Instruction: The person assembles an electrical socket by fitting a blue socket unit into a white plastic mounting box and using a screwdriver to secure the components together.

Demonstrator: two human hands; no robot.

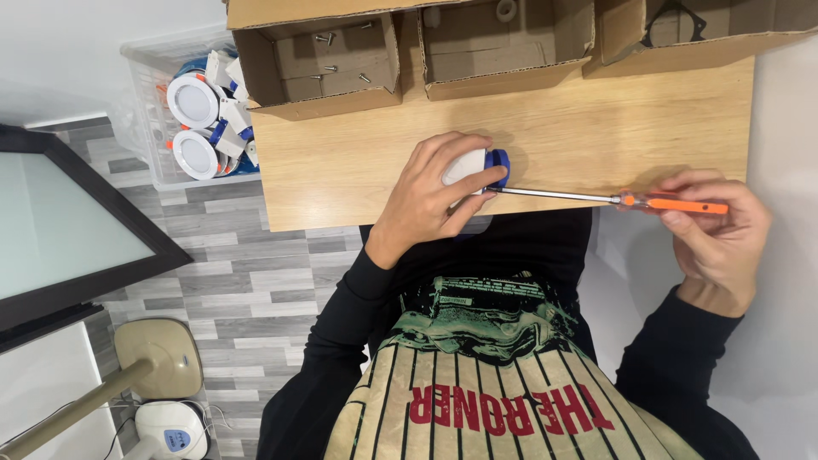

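Seen from above, the left hand (430, 192) wraps its grip around a small white and blue fitting (477, 166), possibly a lamp part, pressed on the wooden tabletop (596, 128) near its front edge. At three o'clock from it, the right hand (716, 230) pinches an orange-handled screwdriver (613, 198), its tip meeting the fitting. Open cardboard boxes (324, 68) sit at twelve o'clock.

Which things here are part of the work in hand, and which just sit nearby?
In use: left hand, white-and-blue part, right hand, orange screwdriver.
Nearby: cardboard boxes, loose screws, clear bin of round white fittings, wooden table.
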